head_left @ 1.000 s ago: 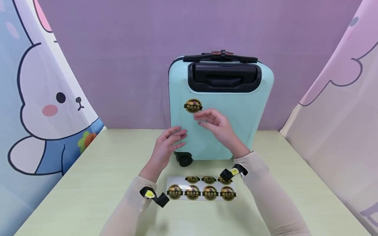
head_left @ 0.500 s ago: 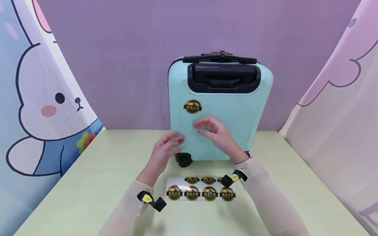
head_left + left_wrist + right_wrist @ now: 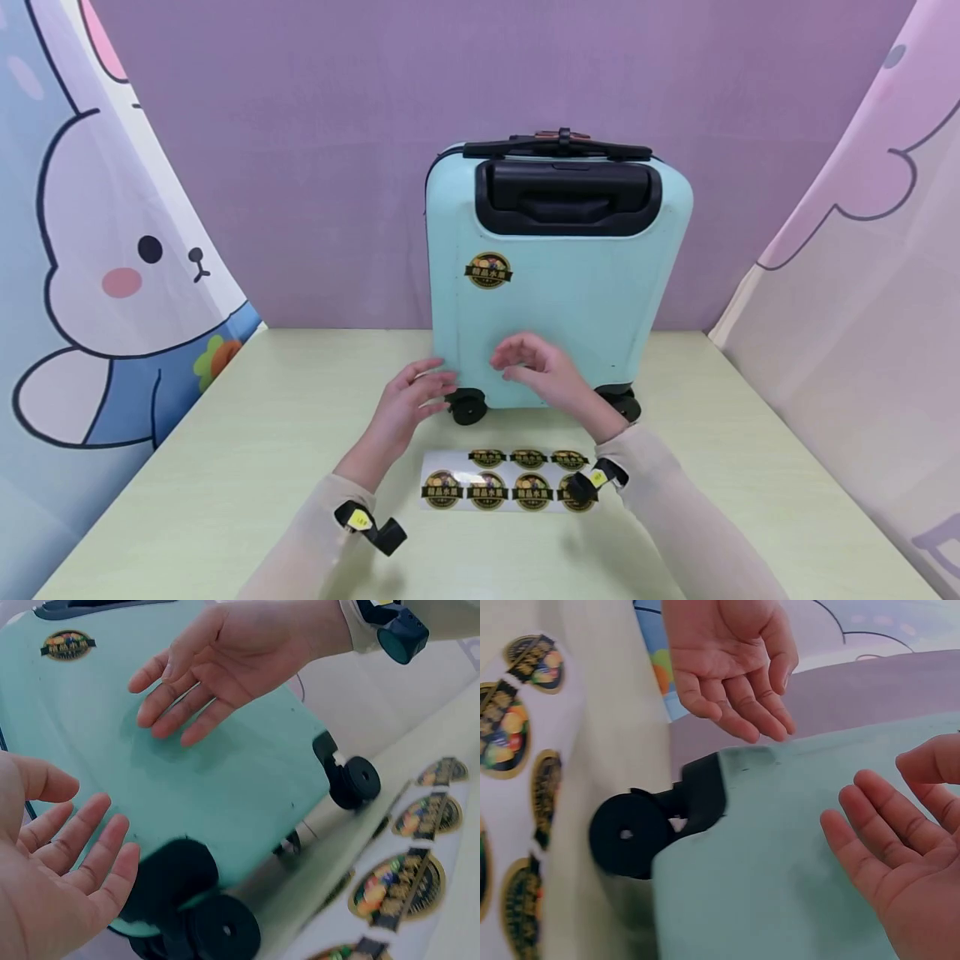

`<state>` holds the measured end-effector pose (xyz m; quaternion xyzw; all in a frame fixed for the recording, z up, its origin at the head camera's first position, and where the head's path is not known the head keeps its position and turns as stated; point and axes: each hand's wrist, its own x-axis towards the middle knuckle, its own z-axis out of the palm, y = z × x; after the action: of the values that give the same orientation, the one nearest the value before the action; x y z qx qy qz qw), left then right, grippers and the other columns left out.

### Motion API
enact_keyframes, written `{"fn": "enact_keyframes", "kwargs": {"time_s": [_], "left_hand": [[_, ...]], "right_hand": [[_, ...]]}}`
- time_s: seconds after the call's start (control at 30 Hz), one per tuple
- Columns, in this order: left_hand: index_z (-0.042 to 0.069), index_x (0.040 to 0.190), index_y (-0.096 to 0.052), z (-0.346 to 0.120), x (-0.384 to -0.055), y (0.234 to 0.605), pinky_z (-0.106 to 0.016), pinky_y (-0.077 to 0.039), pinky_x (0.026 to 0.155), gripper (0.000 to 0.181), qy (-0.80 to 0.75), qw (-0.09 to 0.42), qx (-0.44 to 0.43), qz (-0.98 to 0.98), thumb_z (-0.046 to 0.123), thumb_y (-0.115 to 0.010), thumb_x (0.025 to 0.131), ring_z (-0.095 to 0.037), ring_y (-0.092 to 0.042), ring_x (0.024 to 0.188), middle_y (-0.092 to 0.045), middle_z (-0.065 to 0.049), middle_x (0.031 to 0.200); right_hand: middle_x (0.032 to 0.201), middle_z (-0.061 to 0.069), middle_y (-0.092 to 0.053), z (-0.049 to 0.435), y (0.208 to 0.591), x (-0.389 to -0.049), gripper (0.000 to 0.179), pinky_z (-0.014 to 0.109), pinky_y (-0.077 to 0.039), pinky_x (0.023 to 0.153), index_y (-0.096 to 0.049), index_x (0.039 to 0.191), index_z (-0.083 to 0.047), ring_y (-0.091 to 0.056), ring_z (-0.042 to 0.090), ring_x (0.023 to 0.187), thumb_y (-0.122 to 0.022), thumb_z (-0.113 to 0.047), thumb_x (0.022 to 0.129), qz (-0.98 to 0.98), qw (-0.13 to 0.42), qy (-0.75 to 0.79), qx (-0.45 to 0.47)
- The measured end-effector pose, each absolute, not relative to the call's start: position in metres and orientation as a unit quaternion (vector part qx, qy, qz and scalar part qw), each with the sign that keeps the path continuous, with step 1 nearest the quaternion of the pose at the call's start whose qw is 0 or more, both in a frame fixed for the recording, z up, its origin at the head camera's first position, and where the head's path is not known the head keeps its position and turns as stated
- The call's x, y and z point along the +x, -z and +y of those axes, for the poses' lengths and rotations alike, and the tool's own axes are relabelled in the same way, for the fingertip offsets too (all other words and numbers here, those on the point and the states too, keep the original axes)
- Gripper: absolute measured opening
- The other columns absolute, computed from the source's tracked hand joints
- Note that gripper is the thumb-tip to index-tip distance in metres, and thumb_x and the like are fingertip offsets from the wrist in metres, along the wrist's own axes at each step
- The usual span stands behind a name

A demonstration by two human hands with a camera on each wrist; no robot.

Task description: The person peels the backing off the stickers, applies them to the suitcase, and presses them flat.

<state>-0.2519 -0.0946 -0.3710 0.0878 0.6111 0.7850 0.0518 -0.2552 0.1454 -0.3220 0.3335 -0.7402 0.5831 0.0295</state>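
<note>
A mint-green suitcase [image 3: 577, 292] stands upright on the table, its black telescopic handle recess facing me. One round black-and-gold sticker [image 3: 488, 271] is on the upper left of its face. My left hand [image 3: 408, 404] hovers by the suitcase's lower left corner and wheel [image 3: 468, 407], fingers relaxed and holding nothing. In front of the lower middle of the case is my right hand [image 3: 543, 371], its fingers loosely bent around nothing. Both palms look bare in the wrist views. Flat on the table before the suitcase lies a sticker sheet [image 3: 457, 462] with several round stickers; its upper left spot is blank.
The pale table [image 3: 262, 450] runs up to a purple cloth backdrop [image 3: 300, 167]. Printed cartoon curtains [image 3: 112, 292] hang at the left and right sides. A second caster wheel [image 3: 621, 406] is at the suitcase's lower right, near my right wrist.
Both hands have moved down and toward me, away from the sticker on the suitcase. My left hand has also shifted left. The suitcase, sticker and sheet stay in place.
</note>
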Motion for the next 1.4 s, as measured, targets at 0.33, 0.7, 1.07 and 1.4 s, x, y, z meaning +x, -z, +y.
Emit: {"fn": "enact_keyframes", "kwargs": {"time_s": [0.33,0.7,1.07,1.4], "left_hand": [[-0.002,0.138,-0.048,-0.107,-0.246,0.396,-0.035,-0.054,0.087,0.042,-0.758,0.049,0.053,0.648,0.01,-0.056,0.098,-0.023,-0.064,0.103,-0.064,-0.019,0.12],[-0.009,0.134,-0.044,-0.121,-0.237,0.417,-0.033,-0.055,0.081,0.04,-0.733,0.048,0.032,0.678,-0.001,-0.051,0.096,-0.017,-0.064,0.092,-0.066,-0.016,0.105],[-0.013,0.137,-0.036,-0.139,-0.23,0.431,-0.037,-0.056,0.086,0.05,-0.714,0.093,0.046,0.692,-0.002,-0.054,0.091,-0.022,-0.064,0.092,-0.061,-0.021,0.109],[-0.014,0.14,-0.028,-0.153,-0.225,0.434,-0.038,-0.055,0.091,0.059,-0.685,0.162,0.093,0.705,0.004,-0.057,0.092,-0.023,-0.065,0.095,-0.058,-0.022,0.115]], "right_hand": [[0.11,0.028,-0.064,0.148,0.343,-0.248,0.027,0.032,-0.056,0.086,-0.054,0.118,0.014,-0.063,0.039,0.101,-0.057,0.007,0.092,-0.76,-0.004,-0.561,0.328],[0.109,0.022,-0.065,0.149,0.363,-0.242,0.024,0.029,-0.054,0.091,-0.057,0.117,0.013,-0.061,0.044,0.105,-0.057,0.002,0.095,-0.772,-0.052,-0.545,0.324],[0.104,0.015,-0.067,0.148,0.375,-0.236,0.018,0.032,-0.056,0.085,-0.062,0.112,0.003,-0.065,0.032,0.097,-0.058,0.001,0.095,-0.786,-0.069,-0.518,0.329],[0.102,0.025,-0.065,0.149,0.391,-0.234,0.017,0.042,-0.058,0.076,-0.061,0.111,0.006,-0.065,0.036,0.088,-0.058,0.002,0.095,-0.791,-0.105,-0.494,0.347]]}}
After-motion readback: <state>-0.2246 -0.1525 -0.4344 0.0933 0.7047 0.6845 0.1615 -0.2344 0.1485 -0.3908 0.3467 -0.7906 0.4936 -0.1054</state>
